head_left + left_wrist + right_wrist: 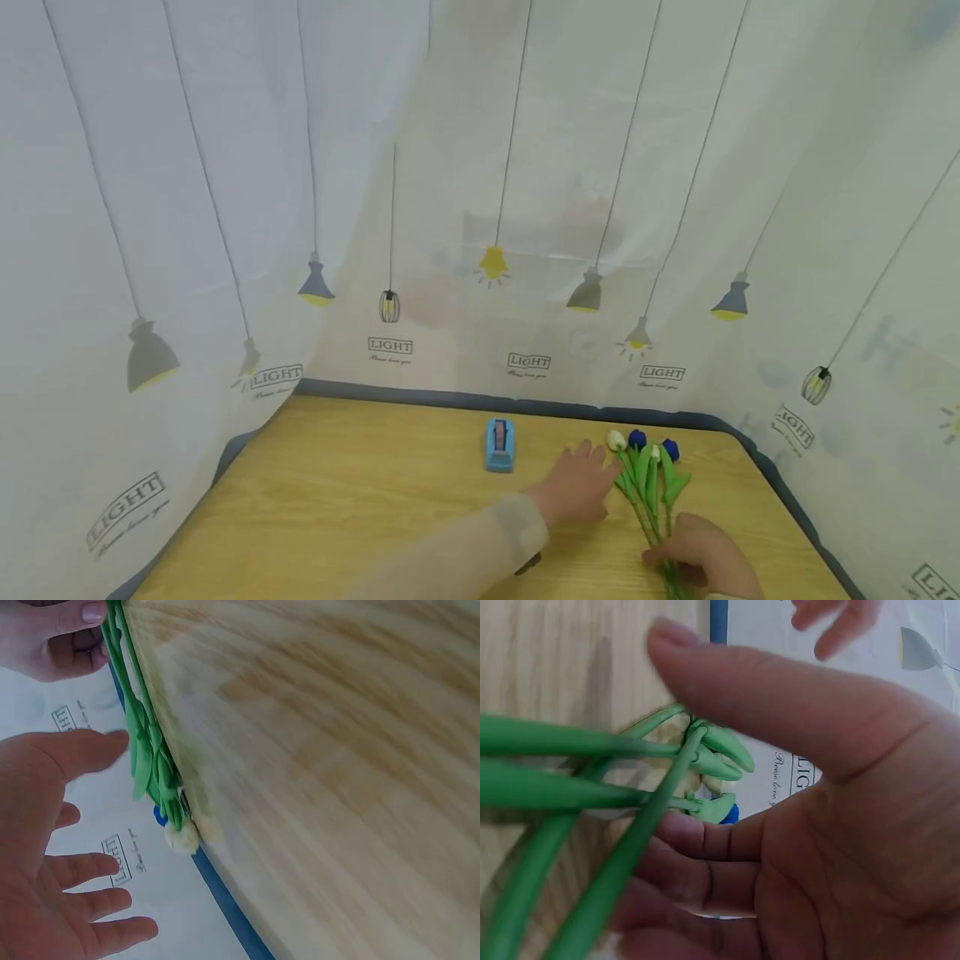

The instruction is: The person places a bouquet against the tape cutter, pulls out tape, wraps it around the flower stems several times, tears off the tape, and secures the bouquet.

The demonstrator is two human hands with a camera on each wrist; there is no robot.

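A small bunch of artificial tulips, with white and blue heads, green leaves and long green stems, lies on the right part of the table, heads toward the far edge. My right hand has its fingers curled about the lower stems; the right wrist view shows the stems crossing one another in front of those fingers. Left of the blooms is my left hand, fingers spread and holding nothing. In the left wrist view its thumb points at the leaves; whether it touches them I cannot tell.
A blue tape dispenser stands near the back of the wooden table, left of my left hand. White curtains printed with hanging lamps enclose the table at the back and both sides.
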